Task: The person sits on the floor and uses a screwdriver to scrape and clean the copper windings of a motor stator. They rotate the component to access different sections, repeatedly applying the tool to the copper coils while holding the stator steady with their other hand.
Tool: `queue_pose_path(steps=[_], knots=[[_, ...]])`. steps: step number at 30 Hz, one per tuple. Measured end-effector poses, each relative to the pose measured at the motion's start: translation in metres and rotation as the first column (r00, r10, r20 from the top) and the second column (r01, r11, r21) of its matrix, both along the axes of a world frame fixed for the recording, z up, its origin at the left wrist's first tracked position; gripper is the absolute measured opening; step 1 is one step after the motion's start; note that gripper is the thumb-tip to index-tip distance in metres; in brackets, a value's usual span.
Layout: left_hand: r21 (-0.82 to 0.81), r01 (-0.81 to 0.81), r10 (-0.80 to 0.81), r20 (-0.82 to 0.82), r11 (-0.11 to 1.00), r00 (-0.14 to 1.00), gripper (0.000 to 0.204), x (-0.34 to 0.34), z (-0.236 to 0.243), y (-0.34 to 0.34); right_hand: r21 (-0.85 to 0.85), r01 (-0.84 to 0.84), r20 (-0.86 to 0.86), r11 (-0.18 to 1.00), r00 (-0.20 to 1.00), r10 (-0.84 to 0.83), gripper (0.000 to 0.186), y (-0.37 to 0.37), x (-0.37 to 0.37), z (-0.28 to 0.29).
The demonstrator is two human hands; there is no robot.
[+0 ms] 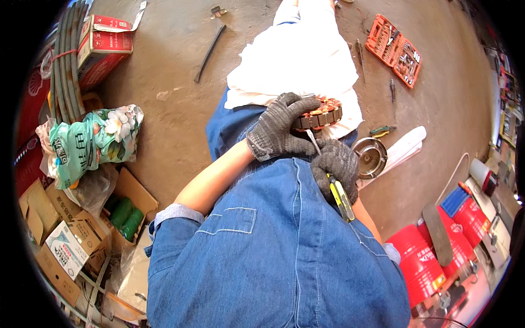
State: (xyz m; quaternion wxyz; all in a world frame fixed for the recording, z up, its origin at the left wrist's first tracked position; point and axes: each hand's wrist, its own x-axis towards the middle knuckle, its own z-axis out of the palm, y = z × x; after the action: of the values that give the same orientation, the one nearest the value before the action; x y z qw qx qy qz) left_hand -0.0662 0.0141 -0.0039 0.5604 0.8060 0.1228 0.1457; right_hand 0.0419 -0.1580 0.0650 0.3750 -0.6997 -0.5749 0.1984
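Note:
A ring-shaped motor stator point(326, 116) with orange copper windings and dark metal teeth rests over my lap on a white cloth point(290, 65). My left hand point(281, 128), in a dark grey knitted glove, is closed on the stator's left side, with fingers over the top. My right hand point(336, 167), gloved alike, is wrapped round a screwdriver point(340, 198) with a yellow-and-black handle. Its metal shaft points up toward the stator's near edge; whether the tip touches the windings I cannot tell. Just right of that hand lies a round metal housing point(371, 157).
Green-handled pliers point(381, 131) and an orange socket set point(394, 50) lie on the floor to the right. A black tube point(210, 53) is ahead left. Cartons point(82, 235) and a floral bag point(90, 143) stand left; red drums point(418, 262) stand right.

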Motion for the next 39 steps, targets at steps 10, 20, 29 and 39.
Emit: queue_pose_path(steps=[10, 20, 29, 39], knots=[[-0.020, 0.029, -0.031, -0.097, 0.999, 0.995, 0.097, -0.002, 0.008, 0.003, -0.025, 0.099, -0.033, 0.995, 0.994, -0.100, 0.016, -0.003, 0.002, -0.005], [-0.031, 0.055, -0.055, -0.027, 0.998, 0.998, 0.072, -0.005, 0.004, 0.007, 0.005, 0.019, 0.080, 1.000, 0.997, -0.019, 0.016, -0.004, 0.004, -0.007], [-0.010, 0.033, -0.033, 0.019, 0.999, 0.999, 0.070, -0.002, 0.003, 0.005, -0.040, -0.028, 0.117, 0.999, 0.993, 0.033, 0.017, 0.012, 0.004, 0.010], [-0.052, 0.024, -0.022, 0.030, 0.998, 0.999, 0.070, -0.004, -0.001, 0.005, -0.124, -0.020, 0.125, 0.992, 0.992, 0.035, 0.010, 0.029, 0.003, 0.019]])
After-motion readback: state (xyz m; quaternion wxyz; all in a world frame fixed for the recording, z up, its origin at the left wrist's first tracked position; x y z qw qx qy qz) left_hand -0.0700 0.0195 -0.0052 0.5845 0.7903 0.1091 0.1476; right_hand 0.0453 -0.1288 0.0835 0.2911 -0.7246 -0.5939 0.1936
